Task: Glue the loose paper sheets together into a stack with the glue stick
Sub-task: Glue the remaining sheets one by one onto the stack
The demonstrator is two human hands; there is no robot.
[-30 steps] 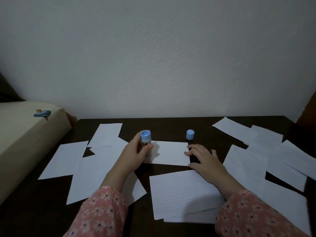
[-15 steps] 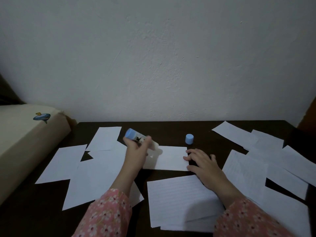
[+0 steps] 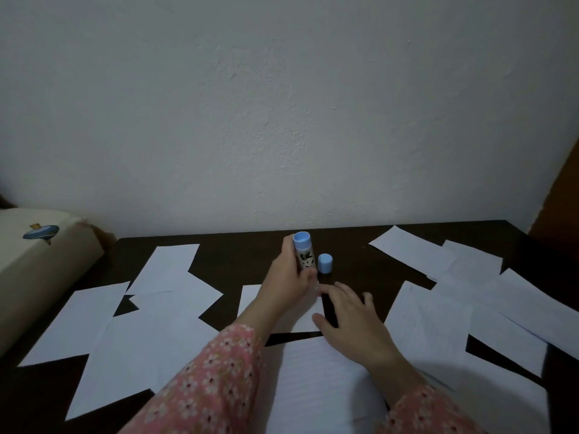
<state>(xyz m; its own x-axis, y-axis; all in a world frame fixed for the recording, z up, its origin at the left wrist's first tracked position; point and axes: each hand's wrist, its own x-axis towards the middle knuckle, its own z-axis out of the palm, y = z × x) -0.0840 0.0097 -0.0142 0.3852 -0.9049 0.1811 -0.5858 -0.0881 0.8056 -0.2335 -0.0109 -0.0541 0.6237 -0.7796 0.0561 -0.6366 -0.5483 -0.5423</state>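
Note:
My left hand (image 3: 288, 278) grips the glue stick (image 3: 303, 250), a white tube with a blue end pointing up, its lower end down on a small white sheet (image 3: 249, 297) in the middle of the dark table (image 3: 244, 255). My hand hides the tip. Its blue cap (image 3: 325, 263) stands upright just right of the stick. My right hand (image 3: 351, 321) lies flat with spread fingers at the right edge of that sheet. A lined sheet (image 3: 316, 380) lies nearer to me.
Several loose white sheets lie scattered on the left (image 3: 147, 311) and on the right (image 3: 488, 296). A beige box (image 3: 37, 267) with a blue sticker stands at the left edge. A white wall rises behind the table.
My left hand has carried the glue stick from the sheet's left end to its right end, beside the cap, and turned it upright. My right hand has stayed put.

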